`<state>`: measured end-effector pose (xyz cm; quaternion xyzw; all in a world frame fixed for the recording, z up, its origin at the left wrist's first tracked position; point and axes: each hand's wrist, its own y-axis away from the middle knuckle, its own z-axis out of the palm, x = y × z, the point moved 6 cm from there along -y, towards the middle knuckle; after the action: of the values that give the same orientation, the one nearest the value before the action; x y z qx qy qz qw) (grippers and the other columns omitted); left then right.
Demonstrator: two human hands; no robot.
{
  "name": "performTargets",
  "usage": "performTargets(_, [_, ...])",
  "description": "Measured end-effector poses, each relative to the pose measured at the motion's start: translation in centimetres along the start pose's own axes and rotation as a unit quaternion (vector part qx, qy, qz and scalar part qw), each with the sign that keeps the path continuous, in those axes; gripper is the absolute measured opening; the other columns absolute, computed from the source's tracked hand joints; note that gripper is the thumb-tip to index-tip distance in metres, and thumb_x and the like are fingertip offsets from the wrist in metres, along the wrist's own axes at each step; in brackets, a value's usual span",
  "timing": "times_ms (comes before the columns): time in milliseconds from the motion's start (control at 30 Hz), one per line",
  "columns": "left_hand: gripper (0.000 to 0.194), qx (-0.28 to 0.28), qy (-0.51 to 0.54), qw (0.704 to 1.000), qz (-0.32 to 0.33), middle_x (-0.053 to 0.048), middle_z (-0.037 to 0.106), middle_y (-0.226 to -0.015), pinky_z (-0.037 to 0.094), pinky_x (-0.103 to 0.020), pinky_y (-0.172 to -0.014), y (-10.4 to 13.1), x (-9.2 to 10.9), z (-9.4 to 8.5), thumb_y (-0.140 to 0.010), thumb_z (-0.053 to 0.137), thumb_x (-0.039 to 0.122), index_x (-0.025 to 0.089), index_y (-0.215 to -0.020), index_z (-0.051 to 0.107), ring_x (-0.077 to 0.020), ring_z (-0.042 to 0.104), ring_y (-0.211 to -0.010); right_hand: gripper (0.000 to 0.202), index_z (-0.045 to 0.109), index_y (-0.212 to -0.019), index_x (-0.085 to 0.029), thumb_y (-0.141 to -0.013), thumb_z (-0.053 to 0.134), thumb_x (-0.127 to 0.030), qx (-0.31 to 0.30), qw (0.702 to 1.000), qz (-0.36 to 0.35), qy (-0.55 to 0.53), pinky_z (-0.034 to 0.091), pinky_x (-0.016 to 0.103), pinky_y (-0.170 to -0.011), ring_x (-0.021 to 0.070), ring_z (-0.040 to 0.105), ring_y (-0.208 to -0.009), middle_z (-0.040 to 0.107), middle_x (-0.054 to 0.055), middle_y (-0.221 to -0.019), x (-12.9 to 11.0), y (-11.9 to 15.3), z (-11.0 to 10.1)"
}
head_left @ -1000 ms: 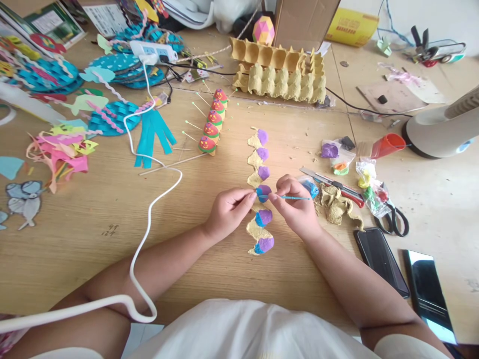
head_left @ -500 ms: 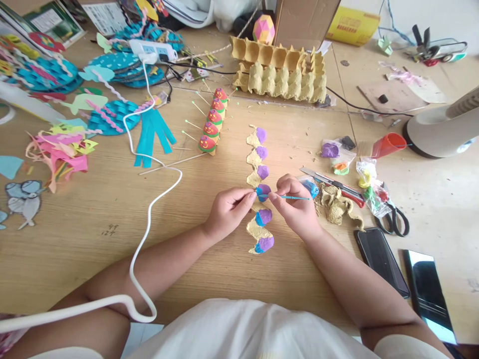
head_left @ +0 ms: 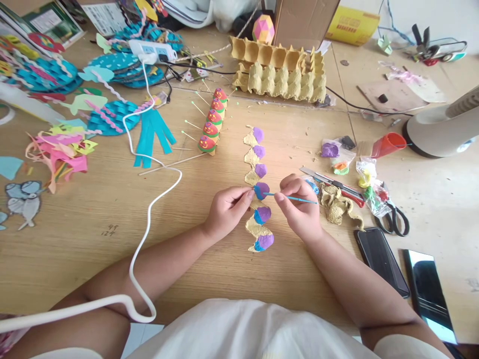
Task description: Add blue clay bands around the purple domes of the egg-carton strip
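Observation:
A strip cut from an egg carton [head_left: 255, 228] runs up the middle of the table. Its bumps are covered in purple, and the nearer ones carry blue beside the purple. My left hand [head_left: 228, 209] pinches the strip's left edge between thumb and fingers, at the fourth bump from the far end. In my right hand [head_left: 299, 207] is a thin blue stick [head_left: 305, 201], held like a pencil. Its tip points left and reaches the blue and purple bump [head_left: 261, 191]. A lump of blue clay [head_left: 312, 187] lies partly hidden behind my right hand.
Right of my hands lie a utility knife [head_left: 337, 184], carton scraps [head_left: 335, 207], bags of coloured clay [head_left: 368, 182], scissors [head_left: 396, 219] and a phone [head_left: 381, 259]. A painted caterpillar [head_left: 214, 119] and egg cartons [head_left: 284, 80] stand farther back. A white cable [head_left: 149, 224] crosses the left side.
My right hand has drawn slightly right, and more of the blue stick's tip shows at the bump. The strip has shifted slightly left at its far end. My left hand keeps its pinch.

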<state>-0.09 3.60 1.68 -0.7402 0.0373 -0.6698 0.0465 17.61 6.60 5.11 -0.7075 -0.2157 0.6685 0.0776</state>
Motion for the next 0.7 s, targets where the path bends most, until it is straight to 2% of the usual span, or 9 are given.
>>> performTargets(100, [0.032, 0.016, 0.023, 1.000, -0.011, -0.002, 0.070, -0.074, 0.050, -0.022, -0.055, -0.2, 0.3, -0.1, -0.094, 0.064, 0.047, 0.017, -0.088, 0.076, -0.0122, 0.062, -0.062, 0.020, 0.057, -0.087, -0.026, -0.095, 0.066, -0.042, 0.074, 0.994, 0.065, -0.048, 0.044, 0.033, -0.071, 0.0162, 0.052, -0.072, 0.055, -0.001, -0.076, 1.3, 0.1, -0.7])
performTargets(167, [0.035, 0.024, 0.043, 0.999, -0.015, -0.003, 0.070, -0.074, 0.050, -0.022, -0.054, -0.3, 0.2, -0.2, -0.093, 0.065, 0.050, 0.017, -0.088, 0.076, -0.0120, 0.061, -0.060, 0.022, 0.059, -0.100, -0.027, -0.100, 0.055, -0.049, 0.088, 0.985, 0.115, -0.092, 0.046, 0.033, -0.072, 0.0165, 0.054, -0.070, 0.055, -0.002, -0.072, 2.5, 0.1, -0.6])
performTargets(267, [0.038, 0.018, 0.084, 0.996, -0.035, -0.005, 0.073, -0.081, 0.052, -0.024, -0.060, -0.5, -0.7, -0.1, -0.091, 0.067, 0.054, 0.017, -0.092, 0.076, -0.0127, 0.062, -0.065, 0.028, 0.062, -0.104, -0.025, -0.100, 0.053, -0.051, 0.068, 0.972, 0.173, -0.140, 0.047, 0.032, -0.070, 0.0160, 0.056, -0.068, 0.059, -0.001, -0.071, 3.9, 0.2, -0.1])
performTargets(367, [0.039, 0.004, 0.155, 0.986, -0.068, -0.004, 0.072, -0.085, 0.052, -0.025, -0.063, -0.6, -2.3, 0.3, -0.089, 0.069, 0.054, 0.017, -0.098, 0.076, -0.0124, 0.061, -0.067, 0.029, 0.066, -0.090, -0.023, -0.095, 0.063, -0.050, 0.034, 0.958, 0.222, -0.177, 0.048, 0.029, -0.070, 0.0143, 0.058, -0.071, 0.063, 0.000, -0.076, 4.7, 0.5, 0.6])
performTargets(433, [0.039, -0.003, 0.198, 0.976, -0.085, -0.004, 0.072, -0.087, 0.051, -0.026, -0.063, -0.7, -3.1, 0.6, -0.089, 0.069, 0.055, 0.018, -0.103, 0.075, -0.0126, 0.061, -0.069, 0.029, 0.068, -0.087, -0.021, -0.092, 0.069, -0.050, -0.001, 0.941, 0.261, -0.216, 0.050, 0.029, -0.071, 0.0142, 0.060, -0.074, 0.066, 0.001, -0.079, 4.9, 0.8, 1.3])
performTargets(567, [0.039, -0.008, 0.260, 0.960, -0.103, -0.002, 0.070, -0.079, 0.051, -0.026, -0.065, -0.8, -2.9, 1.0, -0.084, 0.075, 0.054, 0.018, -0.098, 0.076, -0.0124, 0.061, -0.070, 0.030, 0.069, -0.090, -0.022, -0.084, 0.078, -0.050, -0.068, 0.904, 0.308, -0.289, 0.054, 0.031, -0.076, 0.0151, 0.064, -0.077, 0.067, 0.000, -0.081, 4.6, 1.4, 2.6])
performTargets(700, [0.038, -0.004, 0.286, 0.952, -0.109, -0.004, 0.072, -0.084, 0.052, -0.027, -0.068, -0.8, -2.1, 1.1, -0.083, 0.077, 0.054, 0.018, -0.096, 0.077, -0.0144, 0.064, -0.077, 0.030, 0.070, -0.092, -0.024, -0.076, 0.087, -0.043, -0.073, 0.906, 0.303, -0.285, 0.056, 0.034, -0.083, 0.0159, 0.065, -0.081, 0.070, -0.002, -0.085, 4.5, 1.4, 2.4])
